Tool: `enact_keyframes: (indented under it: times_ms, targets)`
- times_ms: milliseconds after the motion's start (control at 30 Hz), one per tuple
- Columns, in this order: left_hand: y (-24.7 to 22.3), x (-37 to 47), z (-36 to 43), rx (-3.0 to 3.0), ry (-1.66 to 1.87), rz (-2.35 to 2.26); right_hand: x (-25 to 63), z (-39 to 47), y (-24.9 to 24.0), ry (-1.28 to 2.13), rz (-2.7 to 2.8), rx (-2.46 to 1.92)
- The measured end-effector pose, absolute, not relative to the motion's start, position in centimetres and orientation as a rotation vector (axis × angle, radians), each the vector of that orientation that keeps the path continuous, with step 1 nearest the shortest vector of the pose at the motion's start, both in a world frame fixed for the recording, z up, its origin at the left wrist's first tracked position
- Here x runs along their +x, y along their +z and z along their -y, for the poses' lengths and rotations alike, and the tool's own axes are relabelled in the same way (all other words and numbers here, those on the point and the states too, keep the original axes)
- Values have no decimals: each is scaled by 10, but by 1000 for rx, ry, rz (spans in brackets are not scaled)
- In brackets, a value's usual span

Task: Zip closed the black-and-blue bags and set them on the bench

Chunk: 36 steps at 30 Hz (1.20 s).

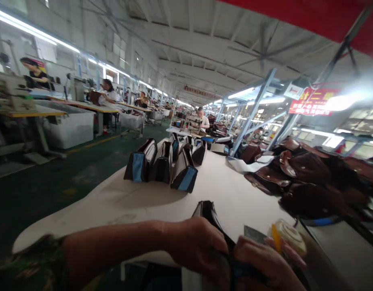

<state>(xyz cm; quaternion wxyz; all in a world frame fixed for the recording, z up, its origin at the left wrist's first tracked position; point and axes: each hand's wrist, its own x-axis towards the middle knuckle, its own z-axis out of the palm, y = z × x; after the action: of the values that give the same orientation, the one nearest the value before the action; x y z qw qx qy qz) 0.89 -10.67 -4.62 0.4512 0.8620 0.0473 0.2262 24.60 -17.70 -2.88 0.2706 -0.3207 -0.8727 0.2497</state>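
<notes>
At the near edge of the white table, my left hand (pixel 198 242) is closed on the upper edge of a dark bag piece (pixel 207 210) with a pale lining. My right hand (pixel 262 258) grips the same piece close beside it, its fingers bent. Much of the bag piece is hidden under both hands. A flat grey plate (pixel 254 233) sticks out by my right fingers; whether they hold it, I cannot tell. Just beyond lies a round pale object (pixel 291 238) with a yellow strip across it. Several dark bag pieces with blue panels (pixel 184 178) stand upright farther up the table.
Brown leather bags (pixel 307 169) are heaped to the right, beside a slanting blue metal post (pixel 253 113). The white tabletop (pixel 138 202) has a curved left edge above a green floor (pixel 83 173). People sit at sewing stations along the left and farther back.
</notes>
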Motion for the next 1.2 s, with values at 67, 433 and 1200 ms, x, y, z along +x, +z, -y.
enact_keyframes:
  times_ms: [67,433,1200]
  targets:
    - [-26,10,118,1991,400,-262,245,188,-30,750,2189,-916]
    - [5,32,136,1835,180,-430,257,221,-34,1120,1843,-881]
    - [-4,46,140,1973,223,-430,248,231,-30,1068,1678,-1117]
